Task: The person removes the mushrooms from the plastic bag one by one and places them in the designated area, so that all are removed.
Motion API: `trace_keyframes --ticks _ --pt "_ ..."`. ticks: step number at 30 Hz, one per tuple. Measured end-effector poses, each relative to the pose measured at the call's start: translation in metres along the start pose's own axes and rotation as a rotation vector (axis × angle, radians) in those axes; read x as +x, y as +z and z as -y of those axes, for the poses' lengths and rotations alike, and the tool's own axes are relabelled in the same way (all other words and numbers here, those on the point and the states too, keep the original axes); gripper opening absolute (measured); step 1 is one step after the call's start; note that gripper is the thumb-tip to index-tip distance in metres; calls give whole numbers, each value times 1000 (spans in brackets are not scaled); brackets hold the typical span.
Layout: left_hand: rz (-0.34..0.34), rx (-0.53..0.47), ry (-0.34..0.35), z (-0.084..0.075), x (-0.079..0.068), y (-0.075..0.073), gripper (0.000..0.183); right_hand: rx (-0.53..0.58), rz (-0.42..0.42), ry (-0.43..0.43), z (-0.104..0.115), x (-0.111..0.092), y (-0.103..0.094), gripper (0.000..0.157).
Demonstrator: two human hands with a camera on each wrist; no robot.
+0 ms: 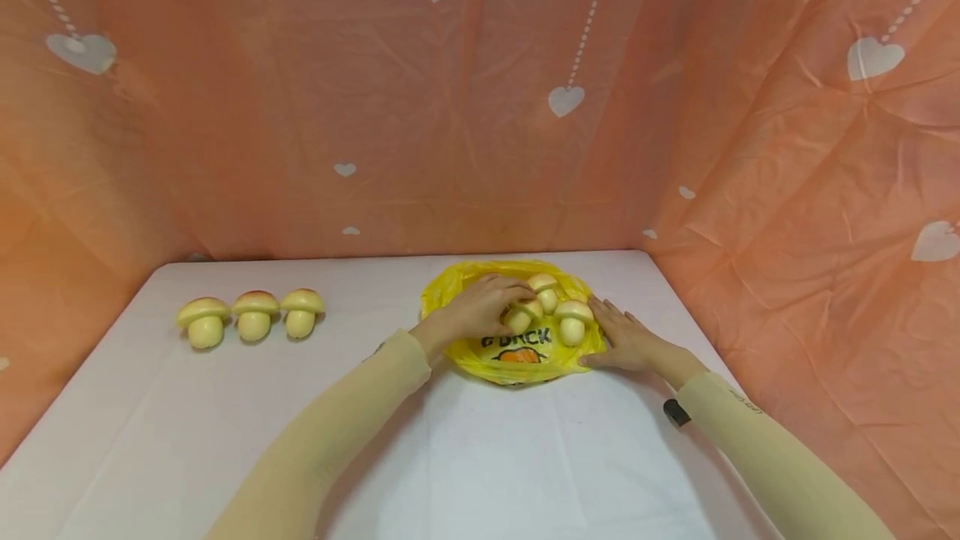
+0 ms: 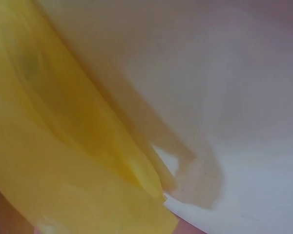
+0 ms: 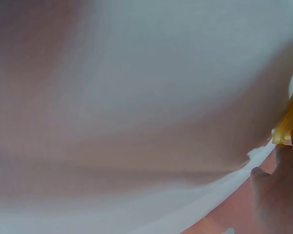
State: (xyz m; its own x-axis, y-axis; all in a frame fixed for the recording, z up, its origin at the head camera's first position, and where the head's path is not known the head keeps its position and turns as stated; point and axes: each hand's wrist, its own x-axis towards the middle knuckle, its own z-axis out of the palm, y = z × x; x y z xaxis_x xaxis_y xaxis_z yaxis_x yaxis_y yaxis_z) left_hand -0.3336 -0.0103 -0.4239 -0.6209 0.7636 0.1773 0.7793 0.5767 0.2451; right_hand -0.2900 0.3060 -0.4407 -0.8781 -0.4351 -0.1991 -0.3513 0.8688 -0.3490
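A yellow plastic bag (image 1: 480, 367) with dark print lies spread on the table, its rim forming a loose ring. Within that ring my left hand (image 1: 476, 308) has its fingers curled over a toy mushroom (image 1: 520, 320), cream with a rounded cap. Two more mushrooms, a back one (image 1: 547, 298) and a right one (image 1: 572, 330), sit beside it on the bag. My right hand (image 1: 636, 343) rests at the bag's right edge, fingers extended and thumb apart. Yellow plastic (image 2: 78, 161) fills much of the left wrist view, hiding the left fingers there.
Three similar mushrooms stand in a row at the table's left: a left one (image 1: 205, 323), a middle one (image 1: 255, 317) and a right one (image 1: 302, 313). A white cloth covers the table (image 1: 495, 457). Orange curtains (image 1: 300, 90) with white hearts hang around it.
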Motion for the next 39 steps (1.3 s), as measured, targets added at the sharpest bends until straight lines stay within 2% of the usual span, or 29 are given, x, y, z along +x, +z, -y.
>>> trace_keyframes --ticks 9,16,22,29,39 --pt "-45 -60 -27 -6 -9 -7 64 -2 -9 -5 2 -2 0 116" --pt "-148 -89 -6 -11 -19 -14 65 -6 -15 -3 0 -2 0 116" --pt "-255 -149 -9 -12 -33 -21 67 -10 -7 5 -2 -1 3 117" --pt "-380 -174 -51 -6 -51 -34 73 -15 -12 1 -3 1 4 117" --pt "-492 -224 -56 10 -79 -53 70 -6 -16 -4 -3 0 4 117"
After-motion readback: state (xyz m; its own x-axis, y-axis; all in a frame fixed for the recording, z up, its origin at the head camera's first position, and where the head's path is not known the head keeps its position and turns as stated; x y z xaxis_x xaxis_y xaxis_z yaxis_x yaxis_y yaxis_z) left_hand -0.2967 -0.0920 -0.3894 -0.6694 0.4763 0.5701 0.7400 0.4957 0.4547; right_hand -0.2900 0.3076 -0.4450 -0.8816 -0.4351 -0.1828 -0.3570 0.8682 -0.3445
